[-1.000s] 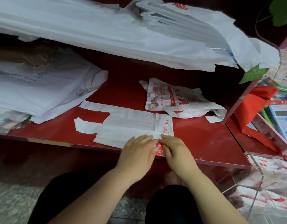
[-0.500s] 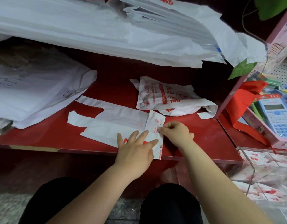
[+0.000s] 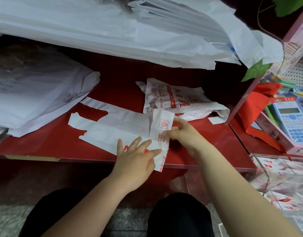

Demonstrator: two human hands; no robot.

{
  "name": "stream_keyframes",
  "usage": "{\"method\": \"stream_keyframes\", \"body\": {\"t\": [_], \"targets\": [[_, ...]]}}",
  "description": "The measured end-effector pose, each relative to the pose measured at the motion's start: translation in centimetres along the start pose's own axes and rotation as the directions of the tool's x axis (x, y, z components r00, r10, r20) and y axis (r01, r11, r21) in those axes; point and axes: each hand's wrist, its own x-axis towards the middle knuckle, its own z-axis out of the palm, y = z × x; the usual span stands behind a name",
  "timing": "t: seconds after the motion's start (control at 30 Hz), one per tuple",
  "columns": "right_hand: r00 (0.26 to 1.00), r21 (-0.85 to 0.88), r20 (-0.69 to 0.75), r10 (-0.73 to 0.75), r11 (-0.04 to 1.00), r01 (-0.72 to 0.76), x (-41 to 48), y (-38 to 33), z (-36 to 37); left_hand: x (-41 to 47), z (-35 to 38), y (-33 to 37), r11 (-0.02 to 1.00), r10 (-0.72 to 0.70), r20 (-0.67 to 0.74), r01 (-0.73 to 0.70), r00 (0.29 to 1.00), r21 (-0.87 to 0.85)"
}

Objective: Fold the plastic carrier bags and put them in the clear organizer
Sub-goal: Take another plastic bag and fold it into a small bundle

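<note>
A carrier bag (image 3: 113, 129), mid-fold.
Flat, spread left hand (image 3: 135, 154) pins it; right hand (image 3: 183, 132) pinches the folded end, which may spring open if released early.

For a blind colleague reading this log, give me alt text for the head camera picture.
A person folds a white plastic carrier bag on a red shelf: the left hand presses it down while the right hand pinches its folded-over end. A second printed bag lies behind, and a clear organizer stands at lower right.
</note>
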Motion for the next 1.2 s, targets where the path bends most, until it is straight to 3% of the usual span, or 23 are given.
{"method": "stream_keyframes", "body": {"t": [0.1, 0.2, 0.33, 0.43, 0.5, 0.57, 0.63, 0.73, 0.97, 1.13, 1.2], "targets": [[0.999, -0.283, 0.016, -0.043, 0.958, 0.046, 0.0, 0.6, 0.5, 0.1, 0.1, 0.0, 1.000, -0.011, -0.033, 0.011, 0.999, -0.006], [0.987, -0.518, -0.087, -0.137, 0.852, 0.073, 0.4, 1.5, 0.6, 0.3, 0.4, -0.1, 1.000, -0.005, -0.061, 0.004, 0.998, -0.008], [0.927, -0.525, -0.069, -0.368, 0.804, 0.279, 0.1, 2.8, 0.4, 0.5, 0.5, -0.3, 1.000, 0.013, -0.075, -0.012, 0.997, 0.013], [0.860, -0.596, -0.012, -0.510, 0.695, 0.403, 0.0, 3.3, 0.5, 1.0, 0.7, -0.2, 1.000, 0.028, -0.124, -0.027, 0.992, 0.007], [0.797, -0.651, 0.037, -0.603, 0.590, 0.477, 0.0, 3.6, 0.6, 1.3, 1.4, -0.5, 0.996, 0.059, -0.323, -0.078, 0.944, -0.043], [0.748, -0.683, 0.091, -0.657, 0.506, 0.527, 0.1, 4.1, 0.6, 1.2, 2.5, -1.3, 0.985, 0.032, -0.545, -0.118, 0.838, -0.124], [0.722, -0.682, 0.149, -0.675, 0.459, 0.570, 0.0, 4.7, 0.6, 0.8, 3.2, -1.8, 0.964, -0.087, -0.635, -0.094, 0.767, -0.247], [0.707, -0.647, 0.215, -0.674, 0.443, 0.620, -0.4, 5.3, 0.7, 0.0, 3.6, -1.9, 0.960, -0.155, -0.695, -0.059, 0.702, -0.273], [0.653, -0.721, 0.312, -0.690, 0.276, 0.636, -1.4, 5.5, 0.6, -0.1, 3.5, -2.1, 0.969, -0.077, -0.712, -0.115, 0.698, -0.217], [0.630, -0.738, 0.411, -0.659, 0.165, 0.655, -1.9, 6.0, -0.2, -1.0, 2.2, -1.4, 0.873, 0.135, -0.769, -0.442, 0.625, -0.205], [0.607, -0.746, 0.456, -0.651, 0.093, 0.660, -2.0, 6.1, -0.3, 0.0, 1.2, -0.3, 0.882, 0.192, -0.715, -0.437, 0.672, -0.174]]}}
